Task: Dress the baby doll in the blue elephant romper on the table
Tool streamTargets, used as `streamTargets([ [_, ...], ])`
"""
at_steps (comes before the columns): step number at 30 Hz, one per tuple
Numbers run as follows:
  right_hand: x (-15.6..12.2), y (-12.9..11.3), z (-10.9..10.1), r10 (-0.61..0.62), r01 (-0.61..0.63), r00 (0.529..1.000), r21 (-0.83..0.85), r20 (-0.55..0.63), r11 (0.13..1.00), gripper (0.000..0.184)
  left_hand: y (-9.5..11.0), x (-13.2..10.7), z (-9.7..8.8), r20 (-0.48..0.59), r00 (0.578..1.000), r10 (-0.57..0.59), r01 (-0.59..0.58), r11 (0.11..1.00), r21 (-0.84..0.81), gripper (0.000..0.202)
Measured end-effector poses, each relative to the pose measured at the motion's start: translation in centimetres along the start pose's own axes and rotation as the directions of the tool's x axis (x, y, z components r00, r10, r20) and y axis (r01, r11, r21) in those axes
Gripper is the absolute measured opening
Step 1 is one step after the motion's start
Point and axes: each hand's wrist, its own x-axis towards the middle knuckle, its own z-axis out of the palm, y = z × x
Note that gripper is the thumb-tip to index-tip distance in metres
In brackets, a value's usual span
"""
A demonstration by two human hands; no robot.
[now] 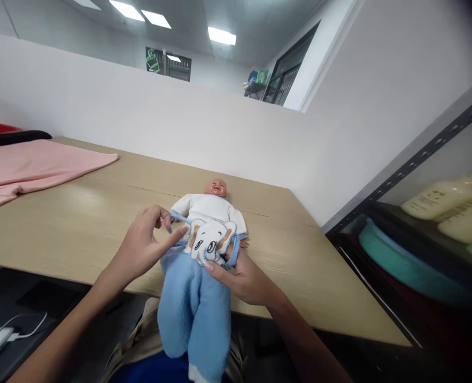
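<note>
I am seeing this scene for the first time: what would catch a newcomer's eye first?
A baby doll in blue overalls lies face up at the near edge of the wooden table. The left hand pinches its blue strap, and the right hand holds the elephant bib. A pink cloth lies far left.

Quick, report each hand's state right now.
Left hand: shut, pinching the blue strap.
Right hand: shut, gripping the elephant bib on the doll.

I see a doll in a white top, fluffy light-blue dungarees with a white elephant bib, pink cloth, tan table
</note>
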Motion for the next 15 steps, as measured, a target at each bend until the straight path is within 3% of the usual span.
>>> streamTargets([
  [2,0.4,0.0,0.0,0.025,-0.025,0.999,-0.027,-0.023,0.999,0.031,0.2,-0.2,-0.3,-0.012,0.998,0.064,-0.065,0.997,-0.052,0.033],
  [3,0.5,0.0,0.1,0.033,-0.033,0.999,-0.033,-0.011,0.999,0.029,0.3,-0.3,-0.4,0.043,0.995,0.095,-0.089,0.988,-0.124,0.037],
  [5,0.7,-0.2,0.2,0.055,-0.054,0.998,-0.024,0.042,0.998,0.03,0.2,-0.1,-0.5,0.278,0.949,0.15,-0.057,0.947,-0.317,0.064],
  [8,0.9,-0.8,0.4,0.079,-0.082,0.993,0.029,0.093,0.996,0.033,-0.3,0.5,-0.1,0.623,0.748,0.23,0.154,0.852,-0.5,0.089],
  [10,1.0,-1.1,0.3,0.087,-0.092,0.992,0.056,0.094,0.994,0.035,-0.8,0.7,0.2,0.711,0.666,0.228,0.251,0.829,-0.5,0.082],
  [12,0.8,-1.1,0.1,0.105,-0.111,0.991,0.068,0.079,0.992,0.035,-1.1,0.8,0.3,0.728,0.664,0.173,0.274,0.849,-0.452,0.061],
  [15,0.4,-0.2,-0.6,0.118,-0.121,0.991,0.051,0.058,0.991,0.039,-1.3,0.5,-0.1,0.671,0.729,0.139,0.226,0.875,-0.428,0.038],
])
